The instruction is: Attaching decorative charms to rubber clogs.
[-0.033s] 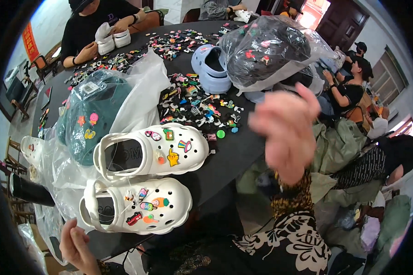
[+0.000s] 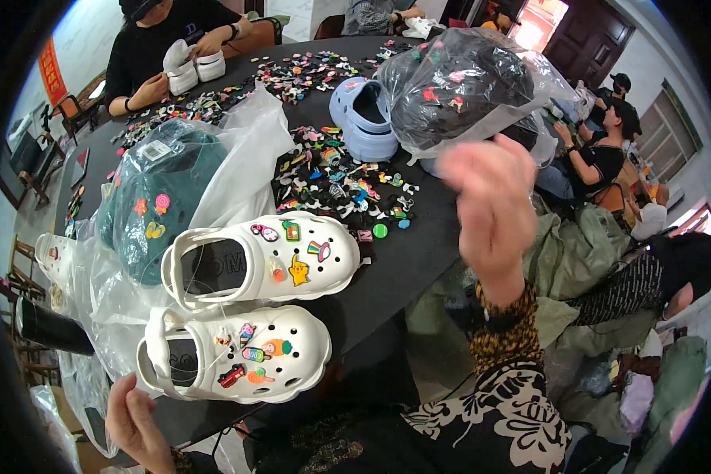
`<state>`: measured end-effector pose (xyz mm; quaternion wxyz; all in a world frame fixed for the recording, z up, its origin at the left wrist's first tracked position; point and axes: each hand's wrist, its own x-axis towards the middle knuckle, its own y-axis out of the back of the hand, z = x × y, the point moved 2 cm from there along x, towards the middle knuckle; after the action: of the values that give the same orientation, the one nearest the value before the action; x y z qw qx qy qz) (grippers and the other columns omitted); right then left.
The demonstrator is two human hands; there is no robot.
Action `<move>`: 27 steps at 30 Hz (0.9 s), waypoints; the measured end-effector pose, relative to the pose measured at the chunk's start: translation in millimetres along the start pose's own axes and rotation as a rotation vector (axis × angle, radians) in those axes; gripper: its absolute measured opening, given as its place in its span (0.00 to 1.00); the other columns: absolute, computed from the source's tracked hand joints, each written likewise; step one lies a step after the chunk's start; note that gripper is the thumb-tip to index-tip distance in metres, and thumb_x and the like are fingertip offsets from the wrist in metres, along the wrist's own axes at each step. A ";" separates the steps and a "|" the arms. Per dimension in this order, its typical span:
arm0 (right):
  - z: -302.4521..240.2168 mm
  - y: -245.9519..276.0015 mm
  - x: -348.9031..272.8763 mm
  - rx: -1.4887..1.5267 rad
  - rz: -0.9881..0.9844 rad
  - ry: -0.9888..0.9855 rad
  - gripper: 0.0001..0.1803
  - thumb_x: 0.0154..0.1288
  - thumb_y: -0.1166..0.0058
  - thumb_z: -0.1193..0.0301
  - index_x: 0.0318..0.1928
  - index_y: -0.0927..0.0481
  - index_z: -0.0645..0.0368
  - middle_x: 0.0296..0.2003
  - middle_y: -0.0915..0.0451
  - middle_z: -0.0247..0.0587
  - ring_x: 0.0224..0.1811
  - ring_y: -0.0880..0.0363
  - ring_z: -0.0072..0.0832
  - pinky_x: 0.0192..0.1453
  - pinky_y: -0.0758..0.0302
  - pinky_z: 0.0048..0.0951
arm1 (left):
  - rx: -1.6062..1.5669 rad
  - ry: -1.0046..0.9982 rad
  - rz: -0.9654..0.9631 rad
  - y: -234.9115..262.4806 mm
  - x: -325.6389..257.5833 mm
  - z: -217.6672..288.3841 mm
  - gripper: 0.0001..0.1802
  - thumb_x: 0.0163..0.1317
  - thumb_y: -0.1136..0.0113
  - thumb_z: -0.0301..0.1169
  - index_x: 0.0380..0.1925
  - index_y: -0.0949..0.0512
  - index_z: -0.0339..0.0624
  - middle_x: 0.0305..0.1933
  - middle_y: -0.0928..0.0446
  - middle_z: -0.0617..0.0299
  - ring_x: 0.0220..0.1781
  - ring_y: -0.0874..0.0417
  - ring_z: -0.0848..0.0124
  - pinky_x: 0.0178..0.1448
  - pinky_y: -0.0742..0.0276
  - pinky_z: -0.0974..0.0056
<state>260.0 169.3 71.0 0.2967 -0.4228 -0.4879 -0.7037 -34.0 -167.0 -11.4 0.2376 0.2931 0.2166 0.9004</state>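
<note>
The left hand (image 2: 140, 424) hovers beside white clogs (image 2: 258, 257), the blurred right hand (image 2: 494, 212) aloft; neither grip is discernible. Steadying the nearer clog (image 2: 284, 365) could help.

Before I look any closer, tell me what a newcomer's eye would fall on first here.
Probably the two white clogs dotted with bright charms, the near one beside the person's left hand and the far one just beyond it. Next, perhaps, the blurred right hand, raised right of them, and the colourful heap of small charms on the dark table beyond the clogs.
</note>
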 end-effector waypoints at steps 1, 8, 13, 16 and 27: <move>11.7 -13.7 0.9 -0.034 0.026 -0.153 0.13 0.67 0.47 0.65 0.45 0.21 0.60 0.42 0.19 0.42 0.48 0.22 0.38 0.58 0.33 0.38 | 0.004 -0.030 -0.026 0.4 -1.6 -0.3 0.13 0.71 0.52 0.28 0.46 0.24 0.30 0.31 0.28 0.63 0.30 0.30 0.77 0.36 0.34 0.73; 79.9 -38.9 -35.7 0.492 -0.354 -1.131 0.16 0.69 0.46 0.64 0.40 0.18 0.68 0.25 0.20 0.34 0.31 0.23 0.21 0.40 0.26 0.22 | 0.168 -0.299 -0.135 -28.1 -8.1 1.4 0.23 0.64 0.48 0.26 0.59 0.32 0.30 0.59 0.28 0.46 0.59 0.26 0.58 0.61 0.31 0.60; 85.8 -74.0 -52.5 0.487 -0.575 -0.922 0.16 0.68 0.46 0.66 0.40 0.18 0.70 0.35 0.17 0.39 0.36 0.22 0.20 0.43 0.26 0.23 | -0.027 -0.105 -0.327 -37.8 -15.6 -1.9 0.35 0.64 0.48 0.25 0.70 0.48 0.32 0.70 0.41 0.39 0.66 0.30 0.50 0.67 0.36 0.54; 82.6 -88.2 -51.4 0.512 -0.525 -0.839 0.14 0.66 0.46 0.68 0.41 0.18 0.70 0.39 0.17 0.42 0.38 0.22 0.20 0.45 0.26 0.22 | 0.014 -0.119 -0.312 -39.2 -17.9 -2.0 0.35 0.64 0.46 0.28 0.69 0.47 0.32 0.70 0.41 0.39 0.66 0.30 0.50 0.67 0.36 0.54; 76.2 -109.9 -69.5 0.377 -0.854 -0.711 0.17 0.58 0.42 0.62 0.27 0.18 0.67 0.21 0.20 0.48 0.25 0.20 0.37 0.33 0.26 0.34 | 0.190 -0.375 -0.114 -12.5 19.6 56.3 0.23 0.67 0.47 0.39 0.53 0.28 0.31 0.61 0.32 0.41 0.62 0.30 0.50 0.66 0.37 0.52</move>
<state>224.5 279.3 -25.7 -0.1247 -0.3389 -0.8012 -0.4772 -8.8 -132.1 31.7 0.2957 0.4638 0.2685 0.7908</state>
